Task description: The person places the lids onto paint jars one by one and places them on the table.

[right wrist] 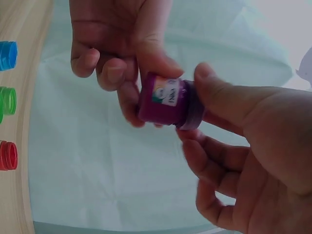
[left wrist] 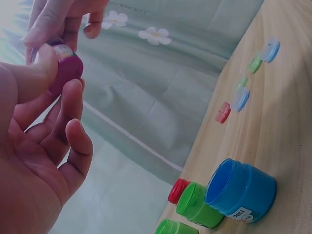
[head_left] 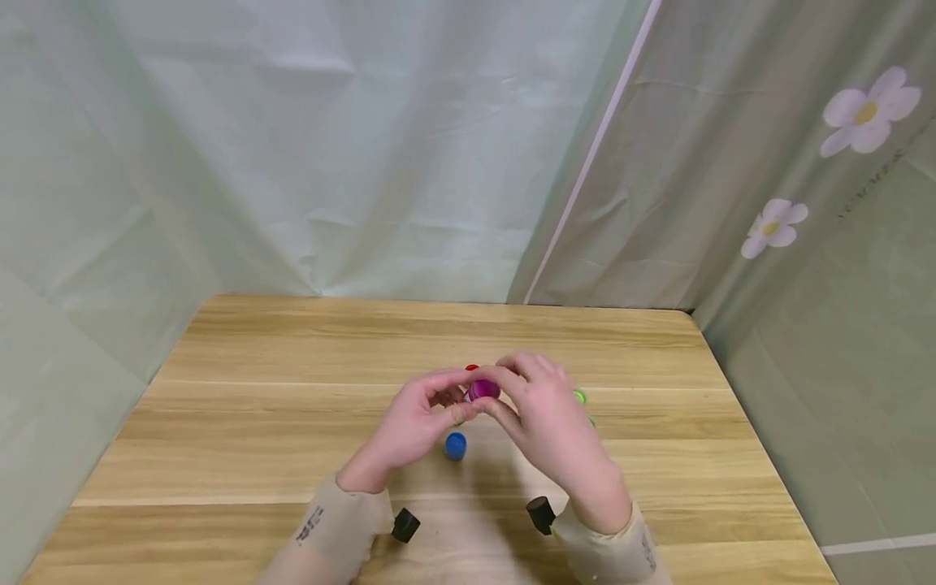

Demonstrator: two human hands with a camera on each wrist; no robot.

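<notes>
Both hands hold a small purple paint jar [right wrist: 161, 109] above the table, tilted on its side in the right wrist view. My left hand [head_left: 413, 418] pinches the jar's body between thumb and fingers, beside its white label. Thumb and fingers of my right hand [head_left: 548, 414] grip the dark purple lid [right wrist: 196, 108], which sits at the jar's mouth. Below the hands, an uncapped blue jar [left wrist: 256, 190] stands on the table. Near it are a green jar [left wrist: 202, 208], another green jar [left wrist: 175, 227] and a red jar [left wrist: 178, 191].
Several loose lids lie on the wooden table [head_left: 256, 422] to the right, among them a red lid [left wrist: 223, 112], a blue lid [left wrist: 240, 100] and a green lid [left wrist: 254, 63]. A pale curtain [head_left: 366, 146] hangs behind the table's far edge.
</notes>
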